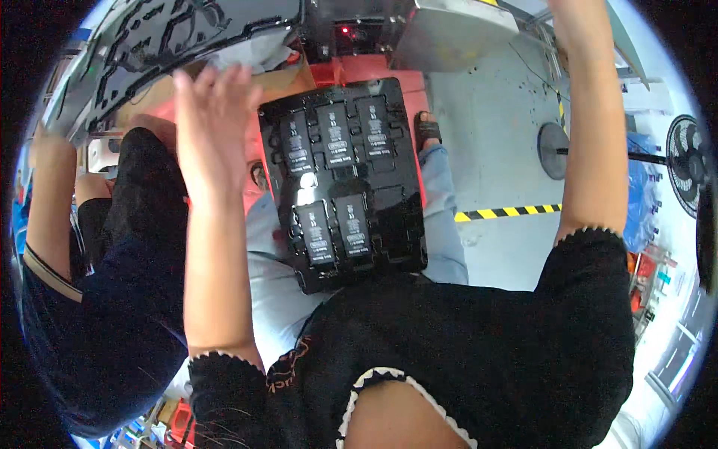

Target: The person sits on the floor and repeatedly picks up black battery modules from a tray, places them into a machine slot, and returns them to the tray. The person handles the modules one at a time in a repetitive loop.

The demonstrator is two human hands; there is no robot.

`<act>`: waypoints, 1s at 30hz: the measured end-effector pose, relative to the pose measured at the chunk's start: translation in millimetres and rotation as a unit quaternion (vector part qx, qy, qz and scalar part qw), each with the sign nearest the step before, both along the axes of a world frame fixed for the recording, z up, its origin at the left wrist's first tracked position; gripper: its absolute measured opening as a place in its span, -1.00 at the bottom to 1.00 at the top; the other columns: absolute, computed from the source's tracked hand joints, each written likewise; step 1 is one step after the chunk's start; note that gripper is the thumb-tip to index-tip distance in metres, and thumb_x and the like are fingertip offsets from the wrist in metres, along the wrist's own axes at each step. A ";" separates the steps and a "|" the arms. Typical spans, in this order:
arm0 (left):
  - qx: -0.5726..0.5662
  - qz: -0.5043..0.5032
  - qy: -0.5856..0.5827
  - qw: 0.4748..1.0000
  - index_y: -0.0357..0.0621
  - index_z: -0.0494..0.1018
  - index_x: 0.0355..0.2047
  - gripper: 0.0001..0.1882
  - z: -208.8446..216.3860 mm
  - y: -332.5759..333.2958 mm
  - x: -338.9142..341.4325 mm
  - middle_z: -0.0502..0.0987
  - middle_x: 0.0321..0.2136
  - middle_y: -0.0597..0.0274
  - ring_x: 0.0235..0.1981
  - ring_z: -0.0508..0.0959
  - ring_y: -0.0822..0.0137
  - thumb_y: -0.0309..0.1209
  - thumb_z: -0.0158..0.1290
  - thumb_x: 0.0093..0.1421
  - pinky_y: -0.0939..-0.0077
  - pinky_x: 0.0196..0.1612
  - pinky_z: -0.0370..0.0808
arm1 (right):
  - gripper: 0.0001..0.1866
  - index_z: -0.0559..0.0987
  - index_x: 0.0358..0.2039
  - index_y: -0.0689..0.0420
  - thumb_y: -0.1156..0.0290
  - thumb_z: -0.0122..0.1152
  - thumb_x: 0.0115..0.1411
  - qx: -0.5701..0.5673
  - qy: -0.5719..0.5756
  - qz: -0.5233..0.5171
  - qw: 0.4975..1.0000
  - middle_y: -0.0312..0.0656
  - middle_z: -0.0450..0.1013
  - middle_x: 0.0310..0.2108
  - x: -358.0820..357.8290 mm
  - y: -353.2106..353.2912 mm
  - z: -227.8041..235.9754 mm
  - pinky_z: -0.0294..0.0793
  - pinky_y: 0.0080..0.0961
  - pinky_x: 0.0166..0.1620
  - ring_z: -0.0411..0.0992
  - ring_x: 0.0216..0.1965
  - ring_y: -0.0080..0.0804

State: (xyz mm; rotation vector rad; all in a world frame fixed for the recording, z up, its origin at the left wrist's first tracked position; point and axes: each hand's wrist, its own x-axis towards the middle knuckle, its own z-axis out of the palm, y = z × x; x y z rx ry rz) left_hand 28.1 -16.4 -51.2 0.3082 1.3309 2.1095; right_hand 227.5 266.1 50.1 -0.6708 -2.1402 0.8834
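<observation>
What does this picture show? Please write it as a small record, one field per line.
centre: glossy black rectangular tray
tray contents: five flat black rectangular pieces with white print, three above two
left hand: bare, open, blurred, left of the tray's far end
right hand: beyond the upper edge; bare right forearm visible
background: yellow-and-black striped tape, black round fan at right

The tray (348, 184) looks smooth, glossy plastic.
</observation>
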 end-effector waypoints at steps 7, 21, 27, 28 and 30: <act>0.116 0.064 -0.073 0.989 -0.45 0.16 0.10 -0.57 8.3 50.0 -51.0 0.31 0.07 -0.13 0.12 0.36 -0.04 -0.37 -0.09 0.37 -0.18 0.17 0.39 | -0.66 0.59 -0.05 0.17 0.43 0.27 0.13 -0.251 -0.209 0.242 0.914 -0.20 0.57 -0.21 73.8 -149.1 -131.7 0.51 -0.47 -0.20 0.52 -0.23 -0.45; -0.119 0.112 0.018 0.986 -0.39 0.44 -0.01 -0.58 9.6 -167.9 31.2 0.56 -0.11 0.09 -0.15 0.57 0.27 -0.22 -0.05 0.36 0.40 -0.05 0.49 | -0.43 0.44 0.14 -0.03 0.22 0.29 0.08 0.199 -0.248 0.224 0.921 -0.21 0.22 0.27 136.8 -255.2 -221.0 0.15 0.00 0.25 0.11 0.32 -0.16; -0.202 0.052 0.086 0.974 -0.30 0.45 0.04 -0.55 -4.4 -224.1 80.8 0.54 -0.08 0.15 -0.12 0.53 0.32 -0.18 -0.01 0.32 0.44 0.01 0.41 | -0.66 0.51 -0.01 0.10 0.22 0.05 0.28 0.099 -0.150 0.230 0.956 -0.24 0.52 -0.08 121.4 -224.1 -239.8 0.44 -0.32 0.02 0.46 0.02 -0.26; -0.240 0.044 0.148 0.958 -0.32 0.43 0.06 -0.54 -22.6 -232.8 81.6 0.53 -0.06 0.14 -0.09 0.51 0.33 -0.19 -0.02 0.32 0.44 0.05 0.38 | -0.67 0.52 -0.03 0.12 0.21 0.03 0.31 -0.059 -0.123 0.201 0.970 -0.26 0.53 -0.14 114.4 -224.2 -225.2 0.44 -0.39 -0.06 0.47 -0.07 -0.31; -0.269 -0.026 0.190 0.944 -0.35 0.40 0.12 -0.51 -46.5 -226.6 86.5 0.52 0.00 0.10 0.01 0.48 0.35 -0.21 -0.03 0.33 0.45 0.16 0.30 | -0.66 0.53 -0.07 0.17 0.17 0.01 0.35 -0.364 -0.060 0.125 0.921 -0.29 0.53 -0.27 108.2 -225.9 -177.9 0.46 -0.52 -0.20 0.51 -0.25 -0.41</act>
